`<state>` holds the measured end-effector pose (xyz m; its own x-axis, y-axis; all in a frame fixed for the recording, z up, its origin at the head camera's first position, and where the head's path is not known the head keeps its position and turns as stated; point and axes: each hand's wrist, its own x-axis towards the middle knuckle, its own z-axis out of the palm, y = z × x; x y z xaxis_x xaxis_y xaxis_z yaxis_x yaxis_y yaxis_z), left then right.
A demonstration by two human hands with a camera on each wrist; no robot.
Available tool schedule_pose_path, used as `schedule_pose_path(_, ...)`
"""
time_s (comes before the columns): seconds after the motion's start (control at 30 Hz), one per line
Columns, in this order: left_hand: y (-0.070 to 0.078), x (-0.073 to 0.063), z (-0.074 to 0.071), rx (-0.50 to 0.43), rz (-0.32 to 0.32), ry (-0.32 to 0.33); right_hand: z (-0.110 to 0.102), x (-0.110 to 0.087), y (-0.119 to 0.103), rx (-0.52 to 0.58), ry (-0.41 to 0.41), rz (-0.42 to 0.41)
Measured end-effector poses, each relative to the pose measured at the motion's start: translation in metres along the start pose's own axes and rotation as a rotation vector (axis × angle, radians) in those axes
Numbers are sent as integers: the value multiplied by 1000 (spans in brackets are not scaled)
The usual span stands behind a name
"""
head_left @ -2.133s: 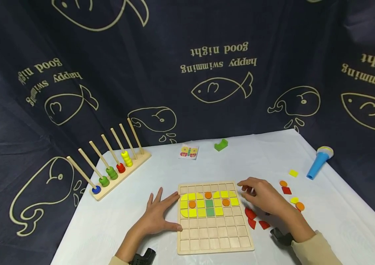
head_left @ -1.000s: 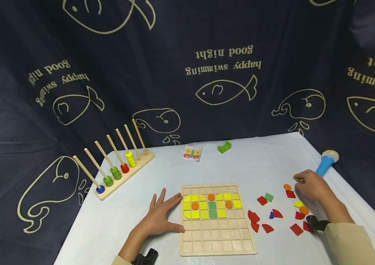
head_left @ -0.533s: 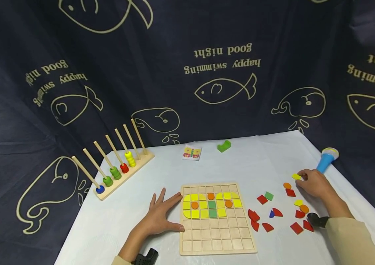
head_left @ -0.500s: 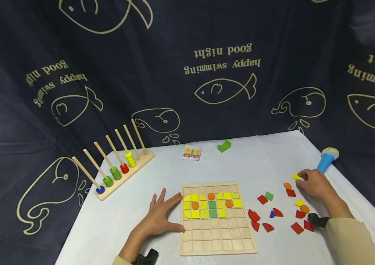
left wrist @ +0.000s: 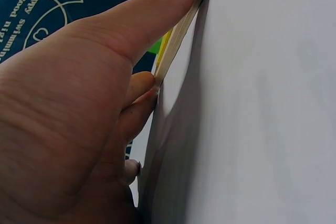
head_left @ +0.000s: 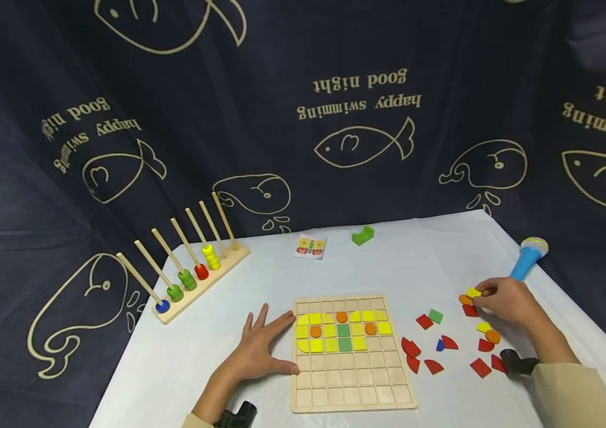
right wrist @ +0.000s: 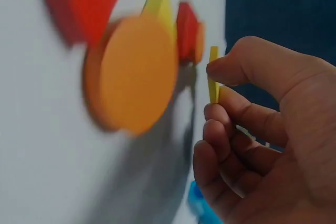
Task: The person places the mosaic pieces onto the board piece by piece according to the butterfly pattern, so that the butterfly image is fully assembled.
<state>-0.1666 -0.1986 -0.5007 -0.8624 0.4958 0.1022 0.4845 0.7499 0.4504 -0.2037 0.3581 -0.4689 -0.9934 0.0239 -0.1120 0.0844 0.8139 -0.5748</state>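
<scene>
My right hand (head_left: pixel 508 300) pinches a thin yellow tile (right wrist: pixel 213 92) between thumb and fingers, seen edge-on in the right wrist view. In the head view that tile overlaps an orange disc (head_left: pixel 465 299), with a red square tile (head_left: pixel 470 311) just below. My left hand (head_left: pixel 252 353) lies spread at the left side of a wooden grid board (head_left: pixel 353 380), thumb and fingertips at its edge. Yellow tiles, orange discs and two green squares (head_left: pixel 343 337) fill part of the board's upper rows; the lower rows are bare wood.
Loose tiles lie right of the board: red quarter pieces (head_left: pixel 434 367), a green square (head_left: pixel 435 316) and a small blue piece (head_left: pixel 439 345). A toy microphone (head_left: pixel 527 259), pattern card (head_left: pixel 311 246), green block (head_left: pixel 363 235) and peg abacus (head_left: pixel 201 279) stand farther out.
My right hand has gone from the board's right edge to the far-right tiles and taken a yellow tile, shifting it slightly toward the orange disc. The left hand has stayed at the board.
</scene>
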Motion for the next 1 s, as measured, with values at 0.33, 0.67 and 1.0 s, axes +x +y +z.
schedule_pose_path(0.33,2,0,-1,20,-15,-33,14,-14,-39,-2,9,-140)
schedule_pose_path(0.67,12,-3,-1,72,-17,-83,39,-26,-82,-85,74,-180)
schedule_pose_path(1.0,9,-1,-1,83,-42,-94,65,-36,-121,-168,57,-328)
